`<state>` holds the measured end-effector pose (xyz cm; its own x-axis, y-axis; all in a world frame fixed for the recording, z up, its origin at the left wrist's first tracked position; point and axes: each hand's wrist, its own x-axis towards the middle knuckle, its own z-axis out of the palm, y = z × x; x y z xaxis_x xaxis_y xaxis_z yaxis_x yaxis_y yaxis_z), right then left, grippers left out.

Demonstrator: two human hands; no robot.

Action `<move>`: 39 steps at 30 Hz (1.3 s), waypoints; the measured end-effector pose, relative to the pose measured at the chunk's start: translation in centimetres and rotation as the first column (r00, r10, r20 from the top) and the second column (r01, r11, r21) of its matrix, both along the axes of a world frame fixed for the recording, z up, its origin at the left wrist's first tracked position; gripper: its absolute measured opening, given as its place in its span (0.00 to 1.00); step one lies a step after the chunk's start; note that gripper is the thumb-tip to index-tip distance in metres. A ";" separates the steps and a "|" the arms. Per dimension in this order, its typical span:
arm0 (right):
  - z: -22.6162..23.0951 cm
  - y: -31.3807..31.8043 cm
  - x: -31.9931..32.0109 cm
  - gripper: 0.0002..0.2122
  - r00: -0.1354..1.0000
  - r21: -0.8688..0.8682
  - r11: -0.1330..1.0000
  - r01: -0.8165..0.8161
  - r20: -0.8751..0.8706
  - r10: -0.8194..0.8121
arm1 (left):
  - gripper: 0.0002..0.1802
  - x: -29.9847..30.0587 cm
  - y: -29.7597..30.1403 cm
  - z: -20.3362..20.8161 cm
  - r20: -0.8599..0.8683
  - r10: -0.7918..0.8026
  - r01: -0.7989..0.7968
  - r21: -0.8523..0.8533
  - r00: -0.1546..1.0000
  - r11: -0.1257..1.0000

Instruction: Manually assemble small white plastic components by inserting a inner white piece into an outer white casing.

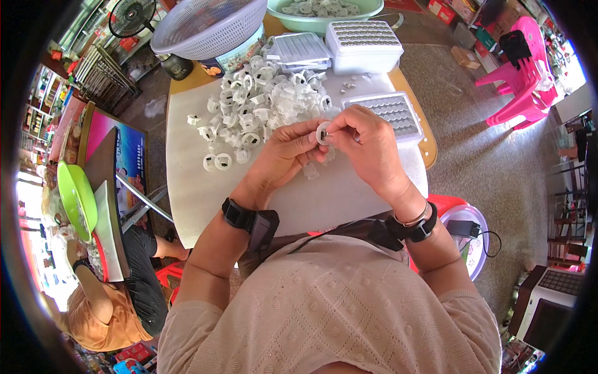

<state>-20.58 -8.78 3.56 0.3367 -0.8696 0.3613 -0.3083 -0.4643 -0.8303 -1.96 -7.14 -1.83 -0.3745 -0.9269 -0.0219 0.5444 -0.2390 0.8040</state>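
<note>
I had a small white ring-shaped plastic piece [323,132] up above the near part of the table, its rim pinched between the thumb and forefinger of my left hand [280,154]. The thumb and forefinger of my right hand [372,148] were drawn together at the ring's right side; whether they gripped a tiny separate part, I couldn't tell. To do this well, I judged, the left pinch had to stay firm but light, so the ring wouldn't twist or flex, while the right fingertips worked squarely at the dark centre without slipping. Beyond my hands, similar white pieces with dark inserts [240,103] lay heaped on the pale table covering [202,193], beside a mound of flimsy translucent pieces [293,103]. A clear ribbed tray [392,115] lay near my right hand, with stacked white trays [366,53] behind it. A perforated basket [208,31] and a mint-green basin [327,17] stood at the far end. Around me, the room held a fan [132,17], pink plastic chairs [532,71] to the right, and, to the left, a seated person in an orange top [99,321] near a lime-green bowl [78,202].
</note>
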 end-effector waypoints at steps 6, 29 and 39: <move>0.6 -0.5 -0.6 0.05 0.999 0.104 0.994 -0.044 0.025 0.041 | 0.20 -0.1 -0.1 0.4 0.021 -0.088 0.088 -0.016 0.996 0.996; -0.3 0.1 0.4 0.12 0.978 -0.533 0.843 -0.069 -0.201 -0.048 | 0.14 -0.1 -0.3 0.2 -0.081 0.000 0.007 0.080 0.997 0.997; -1.8 -0.6 0.7 0.11 0.973 -0.605 0.796 -0.029 -0.198 -0.115 | 0.19 0.2 -0.3 -0.5 0.022 -0.021 0.020 0.048 1.000 0.999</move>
